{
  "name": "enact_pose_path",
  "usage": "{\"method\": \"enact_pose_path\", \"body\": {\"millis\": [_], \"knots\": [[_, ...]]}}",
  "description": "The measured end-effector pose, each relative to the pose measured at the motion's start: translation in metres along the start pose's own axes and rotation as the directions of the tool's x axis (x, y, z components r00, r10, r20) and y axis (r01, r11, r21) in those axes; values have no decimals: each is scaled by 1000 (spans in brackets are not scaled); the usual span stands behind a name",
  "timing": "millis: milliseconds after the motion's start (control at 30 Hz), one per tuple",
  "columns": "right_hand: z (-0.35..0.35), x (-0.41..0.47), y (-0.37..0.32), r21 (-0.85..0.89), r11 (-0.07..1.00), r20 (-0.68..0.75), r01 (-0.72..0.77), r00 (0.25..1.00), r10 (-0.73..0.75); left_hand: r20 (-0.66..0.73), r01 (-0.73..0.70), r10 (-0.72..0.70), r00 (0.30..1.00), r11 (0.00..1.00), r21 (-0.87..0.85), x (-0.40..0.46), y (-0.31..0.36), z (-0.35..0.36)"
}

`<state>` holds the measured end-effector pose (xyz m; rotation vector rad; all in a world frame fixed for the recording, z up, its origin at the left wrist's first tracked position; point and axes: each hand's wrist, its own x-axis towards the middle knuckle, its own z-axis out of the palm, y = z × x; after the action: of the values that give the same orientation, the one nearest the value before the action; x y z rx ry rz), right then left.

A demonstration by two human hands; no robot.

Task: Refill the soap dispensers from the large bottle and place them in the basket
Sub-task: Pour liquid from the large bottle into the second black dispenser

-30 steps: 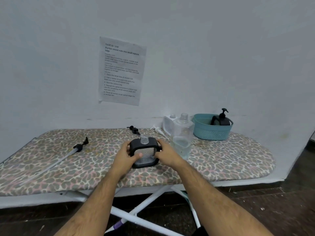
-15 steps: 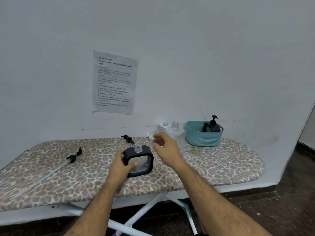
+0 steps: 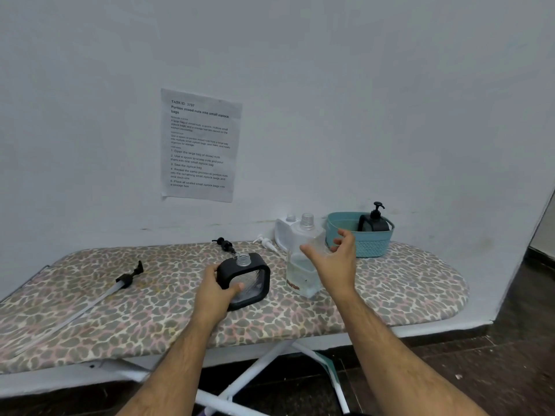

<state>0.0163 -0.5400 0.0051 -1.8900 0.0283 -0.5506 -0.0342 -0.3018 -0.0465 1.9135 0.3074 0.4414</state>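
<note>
From the head view, your left hand (image 3: pixel 216 291) wraps its grip around the left side of the black-framed soap dispenser (image 3: pixel 245 280), thumb on the front face, holding it upright on the ironing board (image 3: pixel 390 283); the dispenser's clear threaded neck is uncapped. Your right hand (image 3: pixel 335 262) is at the large clear bottle (image 3: pixel 300 265), just right of the dispenser, its grip spread wide, thumb and fingers curved around the bottle's upper body without visibly closing on it. The bottle stands upright, cap off, with a low level of clear liquid in it.

Just behind the bottle, near the wall, stands a white dispenser (image 3: pixel 282 232), also uncapped. To the far right sits the teal basket (image 3: pixel 372 244), with a black pump dispenser (image 3: pixel 374 222) inside it. A white pump head (image 3: pixel 265 243) lies on the board left of the white dispenser, and a small black pump head (image 3: pixel 224 244) lies further left, just behind the held dispenser. Well to the left lies a long pump with a clear tube (image 3: pixel 120 283). A printed sheet (image 3: pixel 199 145) is stuck to the wall above.
</note>
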Motion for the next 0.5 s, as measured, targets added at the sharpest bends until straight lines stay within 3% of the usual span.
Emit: {"method": "enact_pose_path", "body": {"millis": [200,500], "knots": [[11,6,15,52,993,270,-104,959,87,16,-2,2,1000,1000,22,1,-3,-1],[21,8,19,-27,995,259,-95,961,99,51,4,-3,999,1000,-5,-1,-8,-6]]}}
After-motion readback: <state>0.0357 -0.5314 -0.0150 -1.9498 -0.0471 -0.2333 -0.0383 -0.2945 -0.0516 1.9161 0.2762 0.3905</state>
